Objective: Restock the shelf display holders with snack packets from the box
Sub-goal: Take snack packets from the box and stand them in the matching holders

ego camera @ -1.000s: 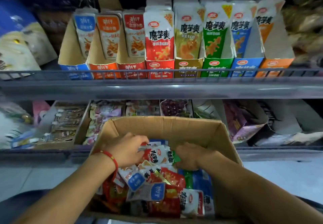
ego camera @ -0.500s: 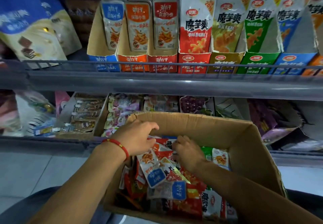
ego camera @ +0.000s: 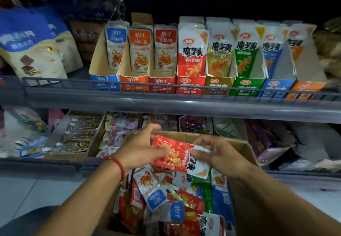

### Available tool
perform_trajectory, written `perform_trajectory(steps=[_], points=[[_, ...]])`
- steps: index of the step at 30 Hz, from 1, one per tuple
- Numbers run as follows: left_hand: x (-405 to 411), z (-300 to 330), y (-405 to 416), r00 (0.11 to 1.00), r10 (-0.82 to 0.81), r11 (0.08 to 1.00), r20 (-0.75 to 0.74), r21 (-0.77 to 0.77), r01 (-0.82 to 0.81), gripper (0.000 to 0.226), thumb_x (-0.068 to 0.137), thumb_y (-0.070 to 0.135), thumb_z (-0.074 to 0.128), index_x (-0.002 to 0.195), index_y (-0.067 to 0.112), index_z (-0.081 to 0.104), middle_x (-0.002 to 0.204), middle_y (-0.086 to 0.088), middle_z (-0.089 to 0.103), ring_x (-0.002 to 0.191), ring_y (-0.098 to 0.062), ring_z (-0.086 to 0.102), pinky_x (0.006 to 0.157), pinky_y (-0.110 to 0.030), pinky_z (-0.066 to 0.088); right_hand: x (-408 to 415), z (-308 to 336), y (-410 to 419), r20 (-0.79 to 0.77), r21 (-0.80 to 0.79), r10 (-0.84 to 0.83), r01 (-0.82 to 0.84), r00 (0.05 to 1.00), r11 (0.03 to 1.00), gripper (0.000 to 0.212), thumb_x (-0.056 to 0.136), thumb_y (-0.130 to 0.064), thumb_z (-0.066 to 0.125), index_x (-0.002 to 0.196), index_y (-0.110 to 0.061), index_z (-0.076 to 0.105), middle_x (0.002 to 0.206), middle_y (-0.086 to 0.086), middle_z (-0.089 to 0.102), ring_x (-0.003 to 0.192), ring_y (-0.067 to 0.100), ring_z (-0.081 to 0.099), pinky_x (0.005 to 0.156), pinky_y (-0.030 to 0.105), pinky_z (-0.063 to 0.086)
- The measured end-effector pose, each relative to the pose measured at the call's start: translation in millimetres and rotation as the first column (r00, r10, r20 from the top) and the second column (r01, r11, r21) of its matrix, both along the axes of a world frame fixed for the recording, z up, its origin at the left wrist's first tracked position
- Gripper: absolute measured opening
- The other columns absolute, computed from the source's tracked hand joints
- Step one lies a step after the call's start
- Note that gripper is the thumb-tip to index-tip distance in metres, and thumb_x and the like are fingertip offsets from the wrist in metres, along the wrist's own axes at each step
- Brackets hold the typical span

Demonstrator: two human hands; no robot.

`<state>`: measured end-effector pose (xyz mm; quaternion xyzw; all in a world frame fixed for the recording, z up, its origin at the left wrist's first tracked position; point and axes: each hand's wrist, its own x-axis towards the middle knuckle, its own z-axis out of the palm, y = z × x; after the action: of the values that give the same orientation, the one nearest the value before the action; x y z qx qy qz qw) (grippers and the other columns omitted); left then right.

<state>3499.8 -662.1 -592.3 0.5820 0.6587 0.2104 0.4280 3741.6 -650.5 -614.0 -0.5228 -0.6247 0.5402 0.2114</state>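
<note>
I have lifted a red packet [ego camera: 177, 156] out of the box [ego camera: 243, 154]; half a second ago both my hands were down among the loose packets, and now they are raised above the box's far edge with the packet between them. My left hand [ego camera: 142, 149] grips its red end, thumb on the face and fingers spread behind. My right hand [ego camera: 219, 154] holds the white end, fingers curled over the top edge. The packet lies on its side, tilted, white end lower and to the right.

Below it the box holds the heap of packets [ego camera: 166, 199], red, blue, green and white, lying every way. A red cord [ego camera: 118, 165] circles my left wrist.

The view has dropped a little since the last frame, so the upper shelf [ego camera: 166, 104] sits lower in sight. Along its front edge stand the holders: blue [ego camera: 105, 82], orange [ego camera: 133, 83] and red [ego camera: 162, 84] short ones at the left, then the taller red holder [ego camera: 191, 86], tan [ego camera: 217, 87], green [ego camera: 247, 86], blue and orange toward the right end. The taller red holder carries packets matching mine. Big blue bags [ego camera: 31, 45] lean at the shelf's left end. The lower shelf behind the box shows trays of mixed sweets [ego camera: 120, 130].
</note>
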Motion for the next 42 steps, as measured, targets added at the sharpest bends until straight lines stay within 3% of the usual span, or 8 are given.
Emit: perform_trajectory(steps=[4, 10, 17, 24, 27, 32, 37, 42], points=[[9.2, 7.9, -3.5, 0.909, 0.157, 0.986, 0.386, -0.013, -0.165, 0.038, 0.081, 0.007, 0.082, 0.114, 0.021, 0.069, 0.093, -0.004, 0.080, 0.084, -0.017, 0.077, 0.079, -0.038, 0.064, 0.8, 11.6, -13.9, -0.277, -0.108, -0.247, 0.225, 0.929, 0.968, 0.030, 0.087, -0.021, 0.077, 0.112, -0.011, 0.065, 0.104, 0.016, 0.077, 0.093, 0.035, 0.076, 0.080, 0.047, 0.063], [14.5, 22.9, -9.9, 0.876, 0.195, 0.956, 0.442, 0.116, -0.271, 0.037, 0.069, 0.030, 0.091, 0.101, 0.027, 0.071, 0.090, 0.008, 0.079, 0.084, -0.012, 0.077, 0.077, -0.037, 0.063, -3.6, 19.8, -32.4, -0.420, -0.208, -0.409, 0.352, 0.810, 0.913, 0.032, 0.089, -0.011, 0.073, 0.119, -0.003, 0.066, 0.096, 0.020, 0.078, 0.072, 0.023, 0.075, 0.060, 0.023, 0.061], [-3.8, 32.2, -4.4, 0.696, 0.344, 0.782, 0.630, 0.218, -0.584, 0.014, 0.082, 0.015, 0.082, 0.093, 0.018, 0.075, 0.088, -0.004, 0.079, 0.085, -0.022, 0.077, 0.082, -0.048, 0.062, 23.4, 80.2, -5.2, -0.434, 0.288, -0.446, 0.590, 0.783, 0.754, 0.021, 0.094, -0.014, 0.069, 0.113, -0.007, 0.069, 0.088, 0.013, 0.079, 0.081, 0.024, 0.078, 0.069, 0.025, 0.063], [-21.4, 34.3, 8.6, 0.469, 0.392, 0.676, 0.792, 0.098, -0.730, 0.016, 0.087, 0.007, 0.076, 0.103, 0.009, 0.075, 0.094, -0.017, 0.078, 0.078, -0.032, 0.071, 0.049, -0.026, 0.054, 12.7, 177.4, 44.5, -0.117, 0.859, -0.450, 0.317, 0.886, 0.402, 0.017, 0.100, -0.020, 0.066, 0.088, -0.008, 0.065, 0.076, -0.008, 0.073, 0.072, -0.006, 0.071, 0.060, 0.009, 0.051], [-23.7, 33.4, 10.1, 0.461, 0.385, 0.674, 0.799, 0.098, -0.733, 0.016, 0.087, 0.011, 0.077, 0.103, 0.013, 0.076, 0.094, -0.014, 0.078, 0.079, -0.031, 0.073, 0.070, -0.039, 0.059, 1.0, 195.4, 65.2, 0.075, 0.917, -0.493, 0.135, 0.867, 0.377, 0.013, 0.100, -0.027, 0.065, 0.089, -0.020, 0.066, 0.079, -0.011, 0.071, 0.073, -0.001, 0.068, 0.064, 0.012, 0.049], [-26.9, 35.8, 8.8, 0.426, 0.381, 0.652, 0.820, 0.089, -0.753, 0.014, 0.085, 0.012, 0.079, 0.099, 0.014, 0.075, 0.091, -0.006, 0.080, 0.079, -0.023, 0.077, 0.070, -0.037, 0.059, -15.9, 208.4, 97.5, 0.437, 0.827, -0.418, -0.173, 0.796, 0.534, 0.016, 0.101, -0.027, 0.062, 0.095, -0.013, 0.066, 0.090, 0.000, 0.071, 0.085, 0.019, 0.068, 0.068, 0.034, 0.051], [-29.8, 43.7, 1.8, 0.461, 0.358, 0.650, 0.812, 0.138, -0.747, 0.013, 0.086, 0.014, 0.079, 0.098, 0.018, 0.075, 0.087, 0.002, 0.080, 0.079, -0.015, 0.078, 0.066, -0.032, 0.060, -36.7, 196.8, 118.6, 0.603, 0.731, -0.416, -0.263, 0.681, 0.629, 0.023, 0.100, -0.032, 0.062, 0.115, -0.015, 0.066, 0.112, 0.012, 0.070, 0.109, 0.035, 0.062, 0.084, 0.042, 0.053], [-33.3, 47.7, -2.8, 0.486, 0.342, 0.648, 0.805, 0.173, -0.742, 0.013, 0.085, 0.015, 0.079, 0.096, 0.019, 0.074, 0.087, 0.002, 0.080, 0.079, -0.014, 0.077, 0.062, -0.030, 0.058, -51.6, 168.5, 98.1, 0.529, 0.846, -0.699, -0.357, 0.481, 0.395, 0.053, 0.092, -0.039, 0.072, 0.132, -0.013, 0.051, 0.128, 0.013, 0.048, 0.088, 0.029, 0.062, 0.057, 0.035, 0.047]])
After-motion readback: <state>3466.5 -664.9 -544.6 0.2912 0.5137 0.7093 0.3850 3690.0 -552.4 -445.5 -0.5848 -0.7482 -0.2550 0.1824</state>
